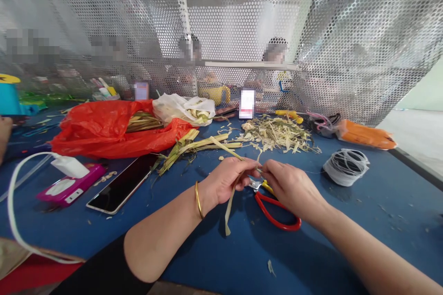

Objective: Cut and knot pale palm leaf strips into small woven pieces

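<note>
My left hand [231,176], with a gold bangle at the wrist, is closed on a pale dried plant strip [228,214] whose tail hangs below the fingers. Close beside it, my right hand [289,183] pinches at the same strip near its upper part. The fingertips of both hands nearly meet, and what lies between them is partly hidden. Scissors with red handles [282,221] lie on the table under my right hand. Past my hands are long yellow-green stalks [194,145] and a heap of shredded plant scraps [280,133].
A red plastic bag [100,126] of dried leaves stands left, near a dark phone [121,189] and a magenta power strip [71,186]. On the right are a wire spool [346,167] and an orange packet [367,133]. A perforated metal screen [242,23] closes the back; people sit behind it.
</note>
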Demonstrator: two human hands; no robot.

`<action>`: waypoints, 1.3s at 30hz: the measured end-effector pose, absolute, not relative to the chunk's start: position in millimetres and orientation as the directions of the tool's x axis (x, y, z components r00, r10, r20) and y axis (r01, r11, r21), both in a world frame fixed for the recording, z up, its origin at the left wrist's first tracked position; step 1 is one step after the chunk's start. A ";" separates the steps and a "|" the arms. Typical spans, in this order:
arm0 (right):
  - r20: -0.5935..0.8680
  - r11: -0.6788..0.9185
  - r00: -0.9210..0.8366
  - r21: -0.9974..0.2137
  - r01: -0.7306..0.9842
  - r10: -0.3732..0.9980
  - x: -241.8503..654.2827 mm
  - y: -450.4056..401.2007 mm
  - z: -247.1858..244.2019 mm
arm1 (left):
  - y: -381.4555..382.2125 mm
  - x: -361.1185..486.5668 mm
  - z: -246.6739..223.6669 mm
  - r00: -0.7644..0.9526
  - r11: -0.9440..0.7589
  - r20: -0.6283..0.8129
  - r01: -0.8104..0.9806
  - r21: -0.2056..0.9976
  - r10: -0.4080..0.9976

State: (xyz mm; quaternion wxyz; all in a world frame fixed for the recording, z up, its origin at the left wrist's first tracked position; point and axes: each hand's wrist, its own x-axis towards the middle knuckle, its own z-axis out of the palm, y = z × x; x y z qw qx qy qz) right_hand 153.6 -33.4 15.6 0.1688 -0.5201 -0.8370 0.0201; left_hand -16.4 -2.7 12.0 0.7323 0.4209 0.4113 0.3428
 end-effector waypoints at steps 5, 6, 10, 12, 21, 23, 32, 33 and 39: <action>0.236 0.441 -0.386 -0.262 0.859 0.892 155.3 -33.7 17.3 | -1.9 -16.6 10.1 0.420 0.375 -0.307 -0.089 0.923 0.854; 0.220 0.438 -0.387 -0.282 0.853 0.895 156.7 -33.1 18.2 | -1.7 -16.5 9.6 0.417 0.376 -0.311 -0.082 0.923 0.854; 0.163 0.445 -0.414 -0.360 0.820 0.896 163.9 -29.6 22.3 | -0.6 -16.5 8.8 0.412 0.392 -0.332 -0.068 0.917 0.849; 0.136 0.456 -0.441 -0.408 0.791 0.887 167.3 -28.2 24.9 | -0.3 -16.8 8.3 0.416 0.399 -0.335 -0.075 0.914 0.845; -0.038 0.287 -0.440 -0.707 0.646 0.897 173.7 -21.8 27.0 | 1.3 -21.8 10.4 0.491 0.365 -0.268 -0.111 0.924 0.829; -0.014 0.222 -0.390 -0.805 0.551 0.921 174.2 -19.1 23.8 | 0.9 -23.3 13.7 0.534 0.368 -0.256 -0.113 0.923 0.806; -0.088 -0.082 -0.260 -0.996 0.031 0.962 159.7 -24.5 16.5 | -9.2 -18.1 9.8 0.670 0.345 -0.242 -0.022 0.938 0.702; -0.087 -0.083 -0.249 -0.996 0.025 0.965 158.2 -25.4 15.6 | -10.3 -17.4 9.6 0.665 0.340 -0.249 -0.007 0.941 0.704; -0.062 -0.065 -0.110 -0.998 -0.022 0.992 148.9 -27.5 7.6 | -15.1 -12.8 9.4 0.628 0.296 -0.269 0.064 0.953 0.730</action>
